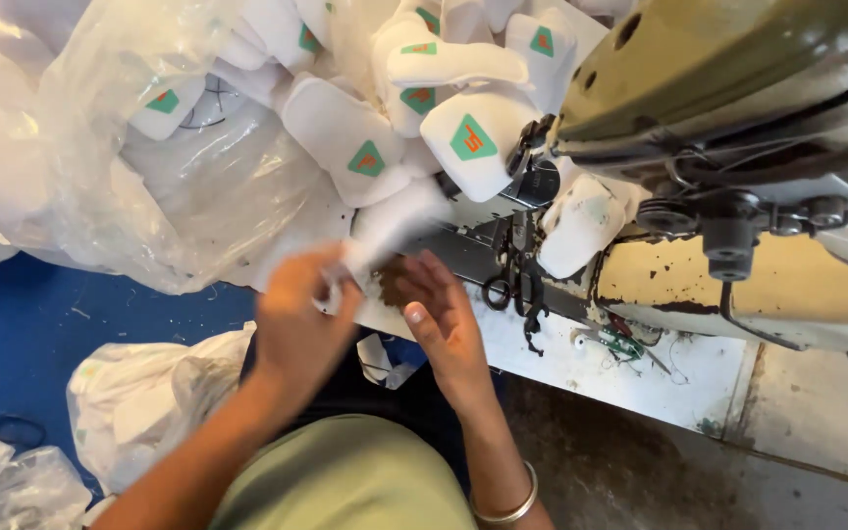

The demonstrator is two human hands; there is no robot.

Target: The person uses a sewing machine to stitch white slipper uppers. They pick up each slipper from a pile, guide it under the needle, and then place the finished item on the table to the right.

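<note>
My left hand is closed on a white padded fabric piece, blurred by motion, just in front of the pile. My right hand is beside it with fingers spread, fingertips close to the same piece; whether it touches is unclear. Behind them lies a heap of white padded pieces with green triangular labels. A metal bangle circles my right wrist.
An old beige sewing machine with chipped paint fills the right. Black scissors lie on the white table near its needle. Clear plastic bags spill at left, more white bags on the blue floor.
</note>
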